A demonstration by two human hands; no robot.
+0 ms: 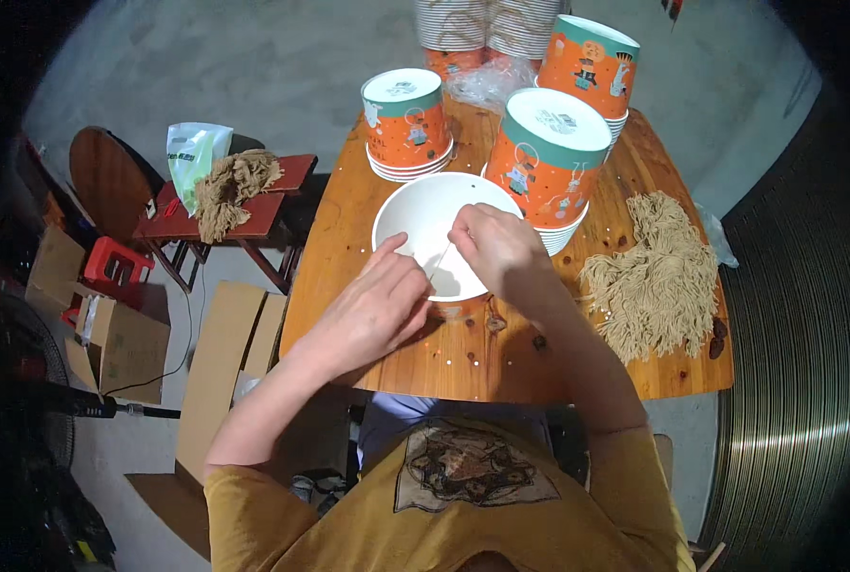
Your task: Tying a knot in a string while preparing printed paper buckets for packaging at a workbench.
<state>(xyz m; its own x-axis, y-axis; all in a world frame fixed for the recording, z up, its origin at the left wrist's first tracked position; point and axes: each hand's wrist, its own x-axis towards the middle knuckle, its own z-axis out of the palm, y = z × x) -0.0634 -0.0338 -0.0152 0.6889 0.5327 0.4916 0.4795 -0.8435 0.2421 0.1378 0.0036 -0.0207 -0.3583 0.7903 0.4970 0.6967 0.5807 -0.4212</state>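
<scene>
A round paper bucket (408,212) stands on the wooden table before me with its white inside facing up. My left hand (372,305) is closed over its near-left rim, the thumb side reaching inside; the undersides of these fingers are hidden. Inside the bucket, my right hand (498,250) is closed in a pinch. From its fingertips a thin pale cord (441,257) slants down toward my left fingers. A heap of tan cords (658,281) lies to the right of my right forearm.
Upside-down orange-and-green buckets (406,119) stand in stacks on the table (339,257), with clear plastic wrap (491,84) behind. Left of the table are a red bench (291,176) bearing more tan cords (234,194), a red stool (115,269) and cardboard (225,343).
</scene>
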